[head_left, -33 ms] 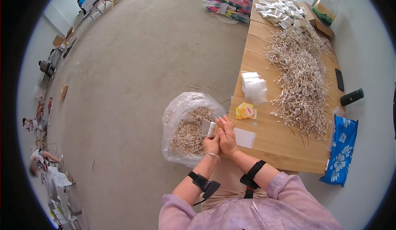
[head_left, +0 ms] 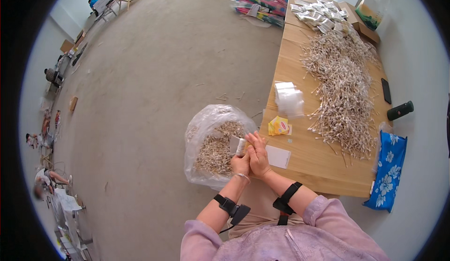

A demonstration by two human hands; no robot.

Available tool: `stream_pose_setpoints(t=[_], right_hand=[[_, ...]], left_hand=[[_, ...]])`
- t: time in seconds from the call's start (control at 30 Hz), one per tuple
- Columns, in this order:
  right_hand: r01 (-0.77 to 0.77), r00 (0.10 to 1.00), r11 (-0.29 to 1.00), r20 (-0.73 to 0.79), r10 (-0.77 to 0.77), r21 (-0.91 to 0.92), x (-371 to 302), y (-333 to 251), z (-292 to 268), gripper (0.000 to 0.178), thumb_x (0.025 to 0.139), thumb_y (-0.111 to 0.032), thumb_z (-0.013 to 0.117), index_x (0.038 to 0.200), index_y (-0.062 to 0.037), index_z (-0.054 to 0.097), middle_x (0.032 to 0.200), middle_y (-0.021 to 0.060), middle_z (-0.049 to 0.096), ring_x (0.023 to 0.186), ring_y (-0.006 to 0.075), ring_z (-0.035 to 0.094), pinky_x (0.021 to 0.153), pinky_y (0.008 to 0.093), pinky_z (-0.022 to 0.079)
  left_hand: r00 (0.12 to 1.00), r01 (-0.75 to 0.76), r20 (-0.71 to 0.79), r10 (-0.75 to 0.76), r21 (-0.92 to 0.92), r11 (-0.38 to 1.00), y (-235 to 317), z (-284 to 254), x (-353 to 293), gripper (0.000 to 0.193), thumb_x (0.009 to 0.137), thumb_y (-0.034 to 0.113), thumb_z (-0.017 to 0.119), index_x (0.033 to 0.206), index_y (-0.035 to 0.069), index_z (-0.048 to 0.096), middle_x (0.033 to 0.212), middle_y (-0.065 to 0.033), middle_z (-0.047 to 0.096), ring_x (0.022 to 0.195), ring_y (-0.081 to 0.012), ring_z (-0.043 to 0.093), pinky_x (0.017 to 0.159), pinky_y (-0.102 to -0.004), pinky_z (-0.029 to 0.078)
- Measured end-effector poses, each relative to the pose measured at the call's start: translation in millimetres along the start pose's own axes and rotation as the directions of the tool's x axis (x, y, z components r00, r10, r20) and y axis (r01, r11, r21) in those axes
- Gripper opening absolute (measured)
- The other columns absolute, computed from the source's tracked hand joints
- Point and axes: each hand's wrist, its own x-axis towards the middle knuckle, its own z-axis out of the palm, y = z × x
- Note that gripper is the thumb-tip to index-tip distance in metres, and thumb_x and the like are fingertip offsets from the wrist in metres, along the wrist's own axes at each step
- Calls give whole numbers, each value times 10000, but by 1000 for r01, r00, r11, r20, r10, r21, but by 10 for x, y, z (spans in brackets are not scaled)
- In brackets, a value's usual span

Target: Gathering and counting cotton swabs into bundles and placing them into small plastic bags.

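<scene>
A bundle of cotton swabs (head_left: 241,147) is gripped in my left hand (head_left: 239,163), their white tips lined up in a row. My right hand (head_left: 257,154) lies against the bundle's right side with its fingers stretched out. Beside the tips shows a pale, see-through piece (head_left: 233,144), perhaps a small bag. Both hands are above the right rim of a clear plastic sack (head_left: 193,129) filled with loose swabs. A white card (head_left: 278,157) lies on the table just right of my right hand.
The wooden table (head_left: 300,169) bears a heap of loose swabs (head_left: 340,87), filled packets (head_left: 323,15), clear bags (head_left: 288,99) and yellow cards (head_left: 279,125). A phone (head_left: 386,90), a dark bottle (head_left: 400,110) and a blue floral pouch (head_left: 387,169) line its right edge. Other people sit far left.
</scene>
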Motion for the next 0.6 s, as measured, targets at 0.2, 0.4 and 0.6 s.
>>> stream_pose_setpoints(t=[0.2,0.4,0.6], right_hand=[[-28,1000,999,-3,28,-33,10,36,-20,395,923,-144,401,1286,5,437,1251,141,560,1344,328,295,1124,460,62],[-43,999,999,-30,42,-31,21,70,27,419,935,-208,395,1302,-7,418,1244,154,552,1342,343,281,1121,476,71],[-22,1000,999,18,22,-31,11,11,51,406,939,-194,410,1302,-12,421,1229,158,553,1303,328,353,1118,460,80]], left_hand=[[986,92,153,-68,-158,983,215,16,-90,206,865,231,665,974,60,627,843,11,631,702,-77,580,567,-240,461],[983,-21,177,42,-118,993,113,-54,70,265,829,210,709,1007,30,633,886,-18,642,735,-108,602,627,-247,487],[988,-29,152,38,-63,998,-3,-49,112,319,816,153,717,1075,0,610,965,-56,648,804,-129,616,690,-269,503]])
